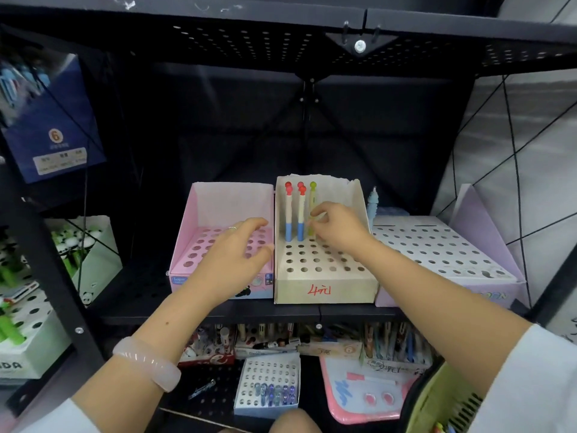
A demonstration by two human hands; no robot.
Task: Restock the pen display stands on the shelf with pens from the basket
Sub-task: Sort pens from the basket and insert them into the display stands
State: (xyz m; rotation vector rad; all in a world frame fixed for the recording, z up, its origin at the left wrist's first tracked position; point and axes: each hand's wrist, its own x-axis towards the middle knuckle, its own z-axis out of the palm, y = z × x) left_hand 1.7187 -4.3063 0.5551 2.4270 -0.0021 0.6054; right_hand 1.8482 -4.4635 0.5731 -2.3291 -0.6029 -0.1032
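Left hand [239, 251] hovers relaxed; right hand [335, 228] pinches yellow-green pen [312, 210] in beige stand [324, 276].

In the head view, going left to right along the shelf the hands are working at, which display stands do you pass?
Pink stand, empty holes, left hand over it → cream stand marked in red, holding three pens, right hand at the green-yellow one → lilac stand, empty holes.

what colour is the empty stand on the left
Pink, clearest in the head view: the pink stand beside the left hand.
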